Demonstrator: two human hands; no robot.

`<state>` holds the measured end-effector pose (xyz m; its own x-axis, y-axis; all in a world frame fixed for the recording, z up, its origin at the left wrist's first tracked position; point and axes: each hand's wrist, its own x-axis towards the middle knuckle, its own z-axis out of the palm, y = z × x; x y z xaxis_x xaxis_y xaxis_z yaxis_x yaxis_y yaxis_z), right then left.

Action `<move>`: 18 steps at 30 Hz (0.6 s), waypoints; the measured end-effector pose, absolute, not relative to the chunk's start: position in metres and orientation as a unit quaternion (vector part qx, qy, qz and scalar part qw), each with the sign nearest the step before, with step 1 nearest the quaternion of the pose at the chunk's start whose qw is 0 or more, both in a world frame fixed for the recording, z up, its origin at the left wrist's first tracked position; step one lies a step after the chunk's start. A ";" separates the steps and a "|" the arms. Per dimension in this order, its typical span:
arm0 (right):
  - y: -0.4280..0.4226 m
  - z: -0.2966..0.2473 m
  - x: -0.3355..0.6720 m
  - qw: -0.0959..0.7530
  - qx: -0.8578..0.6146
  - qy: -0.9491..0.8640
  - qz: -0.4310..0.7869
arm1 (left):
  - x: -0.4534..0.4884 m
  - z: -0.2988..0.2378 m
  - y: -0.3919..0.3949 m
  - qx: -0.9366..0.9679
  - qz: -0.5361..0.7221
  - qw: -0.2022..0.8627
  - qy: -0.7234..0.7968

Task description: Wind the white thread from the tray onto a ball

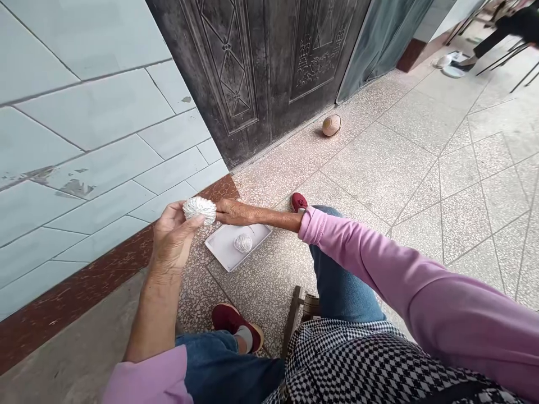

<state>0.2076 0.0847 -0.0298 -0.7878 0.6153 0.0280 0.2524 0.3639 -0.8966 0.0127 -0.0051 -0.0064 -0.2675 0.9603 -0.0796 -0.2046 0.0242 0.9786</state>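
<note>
A silvery, ribbed ball [199, 209] was held up at the centre-left of the frame, and it was gripped from two sides at once. The left hand [172, 235] was seen cupped beneath and behind it, thumb pressed against its lower edge, fingers curled round the far side. The right hand [236, 211] was stretched across from the right of the frame, its fingertips closed against the ball's right flank; how hard it was pinched could not be told. The pink sleeve [379, 264] was pushed back from the wrist.

Just below the ball, on the speckled floor [379, 163], a shallow white tray [223, 249] was laid flat, tilted cornerwise to the frame. One thing only was held in it: a second silvery ball [243, 242], smaller-looking, resting right of the tray's middle and well clear of the rims. The rest of the tray's surface was left bare.

Lower down, blue jeans [337, 280] and a checked cloth [370, 359] were spread over the lap, with red shoes [236, 322] planted on the floor at the bottom centre and beyond the forearm. A dark carved door [261, 67] was set at the top centre, pale wall tiles [84, 140] filling the upper left. A round tan object [332, 125] was left lying by the door's foot, well apart from the tray
</note>
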 end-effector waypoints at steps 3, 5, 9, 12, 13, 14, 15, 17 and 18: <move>0.069 -0.026 0.202 0.164 -0.255 -0.817 0.491 | 0.006 -0.012 -0.001 0.347 0.627 0.439 0.542; 0.059 -0.025 0.201 0.150 -0.224 -0.828 0.491 | 0.001 -0.016 0.004 0.339 0.643 0.409 0.551; 0.050 -0.023 0.204 0.133 -0.166 -0.835 0.507 | -0.009 -0.024 0.012 0.358 0.626 0.354 0.596; 0.060 -0.016 0.212 0.190 -0.173 -0.815 0.519 | -0.009 -0.027 0.012 0.393 0.593 0.354 0.607; 0.066 -0.012 0.216 0.218 -0.185 -0.804 0.521 | -0.006 -0.026 0.012 0.401 0.584 0.367 0.603; 0.073 -0.009 0.221 0.246 -0.203 -0.792 0.521 | -0.003 -0.025 0.011 0.407 0.575 0.383 0.598; 0.079 -0.006 0.225 0.269 -0.224 -0.781 0.518 | 0.000 -0.023 0.010 0.412 0.564 0.403 0.592; 0.089 0.000 0.234 0.294 -0.263 -0.765 0.509 | 0.008 -0.018 0.007 0.423 0.540 0.445 0.576; 0.092 0.003 0.239 0.298 -0.279 -0.760 0.506 | 0.011 -0.015 0.006 0.430 0.526 0.466 0.567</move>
<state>0.2387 0.0921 0.0028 -0.6677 0.7246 0.1707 0.1226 0.3331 -0.9349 0.0114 0.0058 -0.0154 -0.1961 0.9776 -0.0760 -0.0041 0.0767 0.9970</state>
